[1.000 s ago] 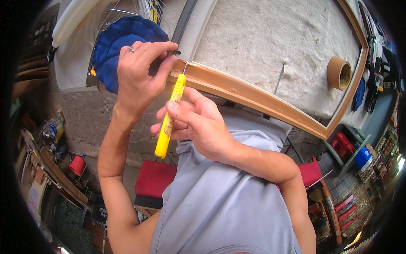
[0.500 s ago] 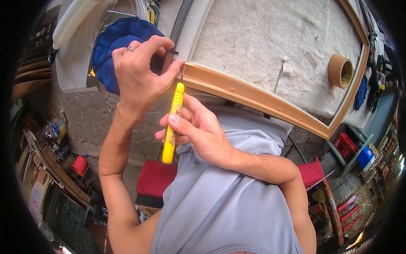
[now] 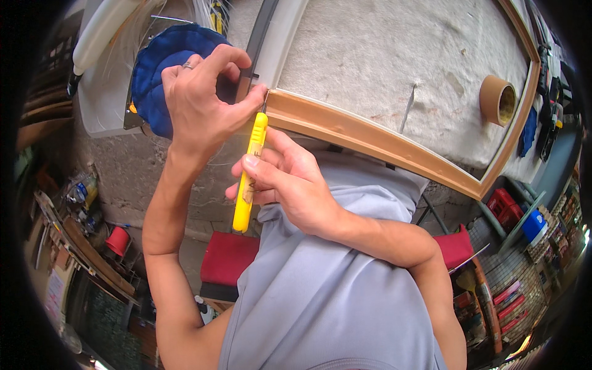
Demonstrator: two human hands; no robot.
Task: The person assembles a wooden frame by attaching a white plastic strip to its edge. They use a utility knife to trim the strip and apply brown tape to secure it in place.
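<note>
My right hand (image 3: 290, 182) is closed round a yellow utility knife (image 3: 250, 179), thumb on top. Its thin blade points away from me and meets the near left corner of a brown frame (image 3: 345, 126) with a white inner edge. Beside the blade, my left hand (image 3: 206, 98) touches that corner with its thumb tip. Its index finger is bent near a dark strip (image 3: 262, 31) along the frame's left side, with a gap between finger and thumb. The other left fingertips are partly hidden. A fine clear strand curves below the left hand.
A roll of brown tape (image 3: 497, 100) stands on the pale cloth (image 3: 370, 55) inside the frame. Behind my left hand lies a round blue cushion (image 3: 148, 80). Clear strands and a white tube (image 3: 102, 34) are at far left. A red stool seat (image 3: 228, 259) is beside me.
My right hand and the knife have shifted slightly away from me, with the knife's handle swinging a little left. My left hand stays at the corner, its thumb barely moved.
</note>
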